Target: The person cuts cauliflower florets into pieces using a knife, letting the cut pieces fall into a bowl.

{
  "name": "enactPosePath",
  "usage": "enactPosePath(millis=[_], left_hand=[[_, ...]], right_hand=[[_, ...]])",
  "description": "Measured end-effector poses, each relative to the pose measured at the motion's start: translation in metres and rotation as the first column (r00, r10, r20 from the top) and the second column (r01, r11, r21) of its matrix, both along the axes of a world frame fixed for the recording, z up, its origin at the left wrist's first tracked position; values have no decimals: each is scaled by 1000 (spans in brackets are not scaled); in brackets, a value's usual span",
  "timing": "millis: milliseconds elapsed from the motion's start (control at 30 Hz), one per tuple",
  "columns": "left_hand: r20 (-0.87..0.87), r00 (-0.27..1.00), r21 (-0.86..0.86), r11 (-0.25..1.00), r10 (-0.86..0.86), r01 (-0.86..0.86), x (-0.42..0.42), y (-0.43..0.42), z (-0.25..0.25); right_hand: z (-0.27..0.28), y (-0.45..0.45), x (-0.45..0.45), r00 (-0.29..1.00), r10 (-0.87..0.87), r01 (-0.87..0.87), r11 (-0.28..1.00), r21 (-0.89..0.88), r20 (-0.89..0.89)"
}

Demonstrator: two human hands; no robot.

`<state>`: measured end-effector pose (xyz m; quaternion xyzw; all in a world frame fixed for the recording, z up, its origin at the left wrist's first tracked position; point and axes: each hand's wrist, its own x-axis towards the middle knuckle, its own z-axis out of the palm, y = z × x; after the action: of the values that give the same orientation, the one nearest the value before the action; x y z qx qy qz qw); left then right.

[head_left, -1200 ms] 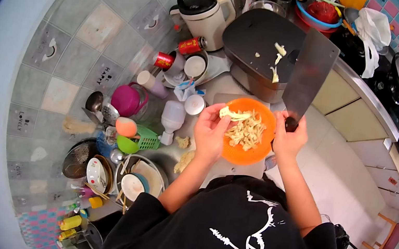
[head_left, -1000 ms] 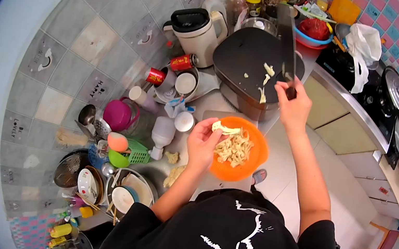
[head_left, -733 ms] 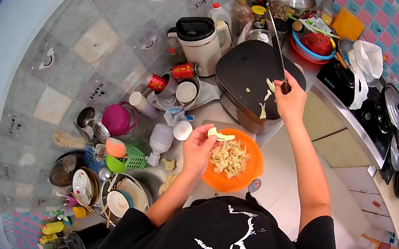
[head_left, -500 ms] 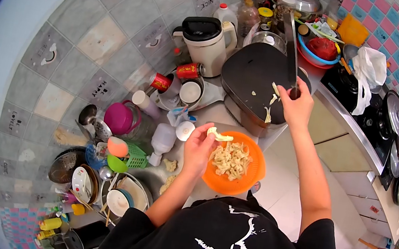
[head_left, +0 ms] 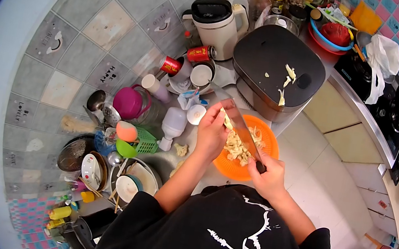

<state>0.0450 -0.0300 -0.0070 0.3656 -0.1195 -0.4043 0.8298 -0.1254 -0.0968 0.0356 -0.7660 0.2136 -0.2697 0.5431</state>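
My right hand (head_left: 268, 178) is closed round the dark handle of a kitchen knife (head_left: 242, 126), whose wide blade slants up and left over the basket. My left hand (head_left: 212, 134) pinches a pale cauliflower piece (head_left: 226, 120) beside the blade; whether the edge touches it I cannot tell. Below both hands is an orange plastic basket (head_left: 274, 143) holding many cut cauliflower florets (head_left: 234, 149). Several cauliflower scraps (head_left: 290, 75) lie on the dark lid of a boxy appliance (head_left: 267, 51) beyond the basket. More cauliflower (head_left: 181, 150) sits near the sink, left of my left forearm.
A soy milk maker (head_left: 216, 27) and red cans (head_left: 200, 53) stand along the tiled wall. Left are a pink jug (head_left: 128, 102), a green basket (head_left: 146, 141) and stacked bowls (head_left: 128, 188). A gas stove (head_left: 384, 110) with pans is at the right.
My right hand has brought the knife down from over the dark lid to the cauliflower piece in my left hand. The scraps by its fingers now lie on the lid. The view has shifted slightly.
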Motion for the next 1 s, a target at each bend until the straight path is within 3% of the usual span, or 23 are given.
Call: enactPosePath(millis=[267,567,833,1000], left_hand=[[14,999,94,995,45,-46,-12,2,0],[154,987,198,977,43,-74,-30,0,9],[284,941,228,941,182,-251,-35,5,23],[271,955,221,958,120,-184,-44,10,6]], right_hand=[[0,10,-13,999,-21,22,999,-31,25],[-6,16,-19,999,-37,40,995,-91,36],[-10,23,-21,994,-23,40,986,-163,105],[-8,24,-23,996,-50,60,988,-141,69]])
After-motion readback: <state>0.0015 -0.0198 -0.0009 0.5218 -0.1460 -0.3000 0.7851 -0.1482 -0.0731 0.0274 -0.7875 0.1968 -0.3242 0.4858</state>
